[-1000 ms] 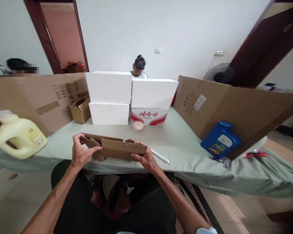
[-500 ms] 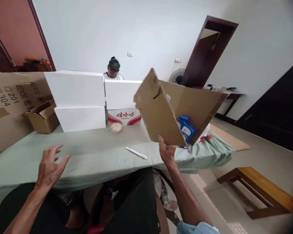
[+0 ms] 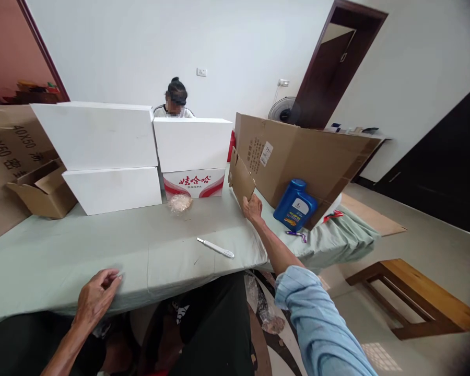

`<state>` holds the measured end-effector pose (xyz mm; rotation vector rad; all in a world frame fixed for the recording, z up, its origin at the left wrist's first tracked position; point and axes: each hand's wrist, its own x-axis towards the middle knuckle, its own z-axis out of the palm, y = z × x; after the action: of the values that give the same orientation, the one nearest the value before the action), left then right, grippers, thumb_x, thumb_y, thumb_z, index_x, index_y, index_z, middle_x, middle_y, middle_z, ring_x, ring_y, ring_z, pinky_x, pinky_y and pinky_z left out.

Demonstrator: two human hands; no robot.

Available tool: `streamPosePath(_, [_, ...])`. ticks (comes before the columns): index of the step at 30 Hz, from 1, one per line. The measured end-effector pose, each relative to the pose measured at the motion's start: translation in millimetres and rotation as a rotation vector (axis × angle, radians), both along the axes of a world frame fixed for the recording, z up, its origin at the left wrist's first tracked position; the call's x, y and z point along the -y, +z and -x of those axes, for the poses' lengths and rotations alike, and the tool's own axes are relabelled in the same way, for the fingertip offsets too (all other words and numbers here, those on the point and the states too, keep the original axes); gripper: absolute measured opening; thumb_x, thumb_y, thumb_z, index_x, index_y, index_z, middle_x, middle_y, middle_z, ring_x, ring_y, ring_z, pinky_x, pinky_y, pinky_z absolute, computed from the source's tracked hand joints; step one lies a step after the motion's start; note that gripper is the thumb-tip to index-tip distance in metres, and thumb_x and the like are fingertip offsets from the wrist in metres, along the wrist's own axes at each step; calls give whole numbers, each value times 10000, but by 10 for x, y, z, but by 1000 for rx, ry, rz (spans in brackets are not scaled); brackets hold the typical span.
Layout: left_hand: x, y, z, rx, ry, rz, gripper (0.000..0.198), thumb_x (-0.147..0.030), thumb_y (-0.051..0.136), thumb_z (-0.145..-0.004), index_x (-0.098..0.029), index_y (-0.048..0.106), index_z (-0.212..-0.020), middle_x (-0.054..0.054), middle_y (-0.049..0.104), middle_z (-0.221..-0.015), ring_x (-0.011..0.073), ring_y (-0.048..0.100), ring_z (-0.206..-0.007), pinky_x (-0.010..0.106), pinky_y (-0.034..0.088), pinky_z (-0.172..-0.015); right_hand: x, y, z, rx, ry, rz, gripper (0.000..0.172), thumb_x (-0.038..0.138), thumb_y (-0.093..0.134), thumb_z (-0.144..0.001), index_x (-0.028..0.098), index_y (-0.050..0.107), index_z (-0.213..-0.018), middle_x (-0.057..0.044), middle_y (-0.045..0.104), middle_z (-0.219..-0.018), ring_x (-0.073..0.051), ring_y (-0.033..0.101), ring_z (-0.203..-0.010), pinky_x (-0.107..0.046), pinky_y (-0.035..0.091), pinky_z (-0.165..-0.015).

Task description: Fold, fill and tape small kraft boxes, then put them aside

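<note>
At the right of the table, my right hand [image 3: 253, 207] is closed on the near edge of a small brown cardboard box [image 3: 241, 180], which stands tilted against a large printed carton [image 3: 276, 151]. Its inside is hidden from me. A blue plastic bottle [image 3: 295, 206] stands to the right of that hand, and a purple-handled tool [image 3: 296, 234] lies in front of the bottle. My left hand [image 3: 97, 295] rests at the table's front edge with loosely bent fingers, and nothing shows in it. Between the hands lies a white-handled knife [image 3: 215, 247].
White boxes [image 3: 109, 138] are stacked at the back beside a red-and-white printed box [image 3: 195, 183]. Before them is a clear plastic-wrapped bundle [image 3: 180, 203]. An open carton [image 3: 47, 190] stands left. Behind the stack sits a person [image 3: 175, 102]. A wooden stool [image 3: 415, 297] stands right.
My right hand has carried the cardboard box away from me, from in front of the bottle to beside the large carton. My left hand has lowered toward the table edge, its fingers less spread.
</note>
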<state>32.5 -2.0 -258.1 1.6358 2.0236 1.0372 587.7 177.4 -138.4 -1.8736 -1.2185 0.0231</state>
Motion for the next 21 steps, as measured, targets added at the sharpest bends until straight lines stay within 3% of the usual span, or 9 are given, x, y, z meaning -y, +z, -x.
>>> streamPosePath(4, [66, -23, -78, -73, 10, -65, 433, -656, 596, -791, -271, 767, -887, 43, 791, -834, 270, 720, -774, 371, 574, -728, -534, 92, 48, 22, 10, 77, 281, 310, 529, -998, 166, 738, -1118, -158, 736, -1044, -293, 643, -1041, -320, 467, -838])
streamPosePath(8, [115, -59, -152, -125, -18, -199, 364, -600, 594, -871, -270, 746, -848, 36, 768, -828, 252, 699, -777, 358, 561, -737, -827, 65, 116, 38, 35, 133, 301, 314, 545, -1016, 162, 741, -1186, -174, 745, -1155, -304, 654, -1109, -331, 491, -899])
streamPosePath(14, [116, -123, -174, -182, -49, -356, 293, -507, 611, -955, -265, 718, -828, 21, 732, -781, 232, 670, -744, 352, 541, -763, -840, -154, 134, 52, 53, 204, 316, 333, 592, -1011, 177, 746, -1239, -167, 735, -1271, -307, 662, -1152, -360, 505, -979])
streamPosePath(21, [144, -114, -202, -172, -25, -300, 283, -502, 588, -969, -274, 708, -852, 40, 739, -823, 270, 697, -806, 403, 562, -815, -856, -294, 53, 46, 15, 217, 344, 287, 527, -1032, 152, 727, -1277, -182, 730, -1246, -297, 658, -1117, -375, 507, -983])
